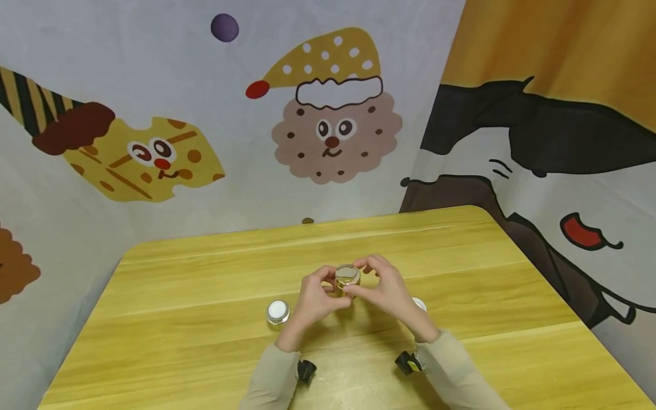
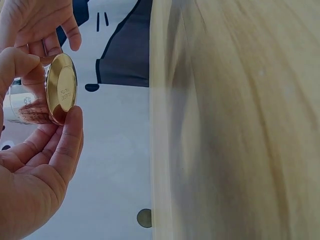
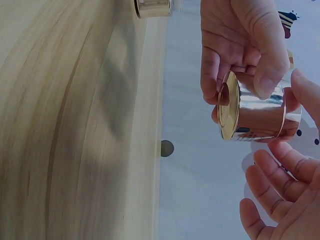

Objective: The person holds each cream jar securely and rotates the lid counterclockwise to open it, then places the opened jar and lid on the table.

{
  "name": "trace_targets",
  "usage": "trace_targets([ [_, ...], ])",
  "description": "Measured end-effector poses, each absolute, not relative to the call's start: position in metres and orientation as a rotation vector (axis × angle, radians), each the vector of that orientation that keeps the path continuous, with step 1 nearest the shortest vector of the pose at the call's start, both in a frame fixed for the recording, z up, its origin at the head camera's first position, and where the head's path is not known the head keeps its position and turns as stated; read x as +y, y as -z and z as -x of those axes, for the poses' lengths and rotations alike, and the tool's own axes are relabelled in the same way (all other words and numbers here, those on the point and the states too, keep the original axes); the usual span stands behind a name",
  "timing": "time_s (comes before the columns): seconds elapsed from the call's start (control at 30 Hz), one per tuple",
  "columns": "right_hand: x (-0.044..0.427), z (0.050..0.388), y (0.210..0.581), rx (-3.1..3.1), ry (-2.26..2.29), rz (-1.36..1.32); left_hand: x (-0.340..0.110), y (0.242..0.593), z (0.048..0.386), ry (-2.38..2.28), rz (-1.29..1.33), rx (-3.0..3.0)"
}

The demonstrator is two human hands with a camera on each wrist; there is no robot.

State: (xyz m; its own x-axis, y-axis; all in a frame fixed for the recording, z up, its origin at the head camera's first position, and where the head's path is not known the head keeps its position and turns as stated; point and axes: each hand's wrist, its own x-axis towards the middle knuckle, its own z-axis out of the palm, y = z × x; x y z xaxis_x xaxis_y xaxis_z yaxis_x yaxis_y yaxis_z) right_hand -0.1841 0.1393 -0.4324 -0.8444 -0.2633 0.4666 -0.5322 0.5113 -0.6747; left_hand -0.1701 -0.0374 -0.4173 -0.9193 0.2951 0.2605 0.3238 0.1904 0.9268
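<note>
I noted the left hand gripping the gold jar, the right hand pinching its lid: lid seated, white-topped jar left of both, untouched.

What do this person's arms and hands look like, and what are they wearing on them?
The left hand and right hand are bare, with no gloves. Both arms wear plain beige long sleeves: left sleeve, right sleeve. A small black gadget sits at each cuff, left gadget and right gadget; the right one shows a yellow mark.
</note>
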Motion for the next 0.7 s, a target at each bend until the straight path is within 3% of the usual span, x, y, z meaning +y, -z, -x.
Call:
trace_targets([
  [0.33, 0.1367, 0.1854, 0.4295, -2.474, -1.219, -0.667, -0.0371, 0.4154, 0.1711, 1.905, 0.674, -2.405],
  [0.7, 0.1414, 0.1860, 0.4310, -2.499, -1.268, -0.888, -0.0413, 0.4173, 0.1689, 1.919, 0.678, -2.423],
])
